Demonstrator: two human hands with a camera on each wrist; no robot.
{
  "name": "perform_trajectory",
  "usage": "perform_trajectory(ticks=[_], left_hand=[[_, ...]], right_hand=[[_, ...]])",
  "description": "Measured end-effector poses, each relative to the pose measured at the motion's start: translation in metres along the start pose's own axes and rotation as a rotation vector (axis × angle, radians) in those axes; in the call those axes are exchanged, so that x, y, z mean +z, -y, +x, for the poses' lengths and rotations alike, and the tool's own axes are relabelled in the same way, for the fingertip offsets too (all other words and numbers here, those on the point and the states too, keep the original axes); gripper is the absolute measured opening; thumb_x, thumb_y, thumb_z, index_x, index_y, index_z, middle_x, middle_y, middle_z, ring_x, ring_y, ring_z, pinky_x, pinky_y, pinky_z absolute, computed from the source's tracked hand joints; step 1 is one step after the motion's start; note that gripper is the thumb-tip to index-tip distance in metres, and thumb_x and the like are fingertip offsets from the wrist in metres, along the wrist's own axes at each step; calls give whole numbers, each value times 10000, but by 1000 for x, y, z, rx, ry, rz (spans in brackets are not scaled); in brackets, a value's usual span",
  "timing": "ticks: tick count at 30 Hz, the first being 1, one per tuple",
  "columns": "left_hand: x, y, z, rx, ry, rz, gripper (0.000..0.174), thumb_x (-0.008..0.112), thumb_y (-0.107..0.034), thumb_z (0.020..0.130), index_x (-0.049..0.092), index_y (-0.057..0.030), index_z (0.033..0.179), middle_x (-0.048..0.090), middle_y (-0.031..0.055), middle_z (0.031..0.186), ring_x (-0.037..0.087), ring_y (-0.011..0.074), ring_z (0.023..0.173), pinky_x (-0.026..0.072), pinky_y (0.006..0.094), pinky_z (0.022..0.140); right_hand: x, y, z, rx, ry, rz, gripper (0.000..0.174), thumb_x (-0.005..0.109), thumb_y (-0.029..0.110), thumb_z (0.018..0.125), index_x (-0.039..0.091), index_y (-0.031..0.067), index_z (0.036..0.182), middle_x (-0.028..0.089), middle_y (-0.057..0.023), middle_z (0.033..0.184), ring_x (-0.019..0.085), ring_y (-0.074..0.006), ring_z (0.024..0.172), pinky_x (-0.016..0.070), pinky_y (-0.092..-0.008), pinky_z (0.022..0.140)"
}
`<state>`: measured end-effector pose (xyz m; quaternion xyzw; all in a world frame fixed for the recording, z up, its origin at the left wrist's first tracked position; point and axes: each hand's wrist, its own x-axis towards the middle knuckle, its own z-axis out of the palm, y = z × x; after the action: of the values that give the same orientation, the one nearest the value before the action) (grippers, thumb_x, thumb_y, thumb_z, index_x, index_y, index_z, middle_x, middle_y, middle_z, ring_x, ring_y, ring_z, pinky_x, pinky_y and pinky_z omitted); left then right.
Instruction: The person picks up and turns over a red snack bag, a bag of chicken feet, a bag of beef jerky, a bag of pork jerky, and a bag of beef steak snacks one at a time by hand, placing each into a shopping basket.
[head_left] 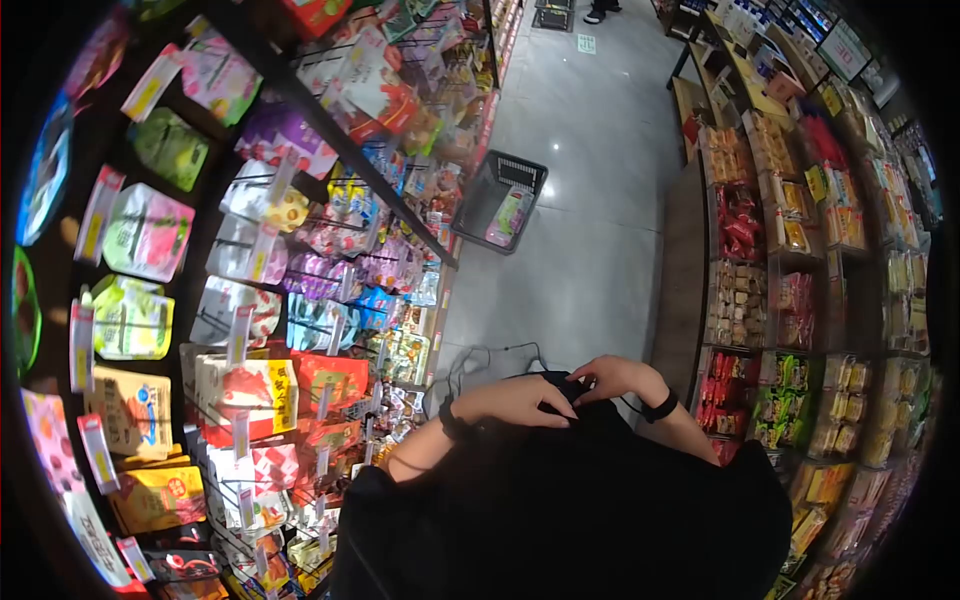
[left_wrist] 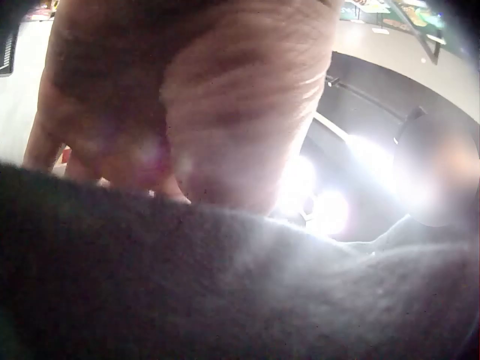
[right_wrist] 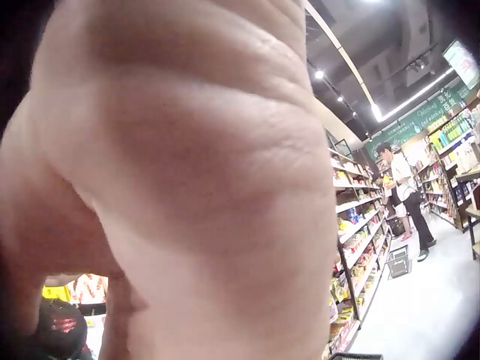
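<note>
In front of the person's chest, both hands meet at black fabric (head_left: 600, 425). The left hand (head_left: 510, 400) reaches in from the left, thumb and fingers bent and pinching the fabric. Just right of it, the right hand (head_left: 618, 378) has its thumb and forefinger closed together on a dark edge. A thin dark cable (head_left: 478, 350) loops beside the left hand. In the left wrist view, the left hand (left_wrist: 180, 97) lies over dark cloth (left_wrist: 150, 277), its fingertips hidden. The right hand (right_wrist: 187, 180) fills much of the right wrist view.
A dark shopping basket (head_left: 468, 205) holding a pink and green pack (head_left: 511, 214) stands on the grey floor (head_left: 590, 240). Hanging snack packs (head_left: 145, 232) line the left; packed shelves (head_left: 735, 290) line the right. Another person (right_wrist: 411, 199) stands further along the aisle.
</note>
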<state>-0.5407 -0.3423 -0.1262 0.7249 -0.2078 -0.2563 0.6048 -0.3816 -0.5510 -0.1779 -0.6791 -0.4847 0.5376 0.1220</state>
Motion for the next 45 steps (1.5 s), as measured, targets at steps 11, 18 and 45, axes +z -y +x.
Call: perform_trajectory(ticks=[11,18,45], left_hand=[[-173,51,89,-6,28,-168,213,787,-205,891,753,-26,1001,759,61,907,687,138,835,532,293,769],[-323,85,126,8,-30,-252,165,796,-160,861,768,-16,938,760,73,874,700,145,861,531,288,824],[-500,865,297,-1209,-722,338,418,649,-254,894,588,-26,1239,692,221,1129,689,422,1008,554,529,840]], right_hand=[[-103,-43,12,187,-231,9,506,815,291,811,711,53,1245,731,-199,1140,723,-339,1000,569,-386,855],[-236,-38,69,184,-286,80,233,659,58,811,729,15,1030,710,-189,1197,719,-335,1002,566,-397,874],[-286,-450,441,312,-215,89,275,684,249,792,716,81,1008,604,-132,1323,441,-405,1358,351,-608,1086]])
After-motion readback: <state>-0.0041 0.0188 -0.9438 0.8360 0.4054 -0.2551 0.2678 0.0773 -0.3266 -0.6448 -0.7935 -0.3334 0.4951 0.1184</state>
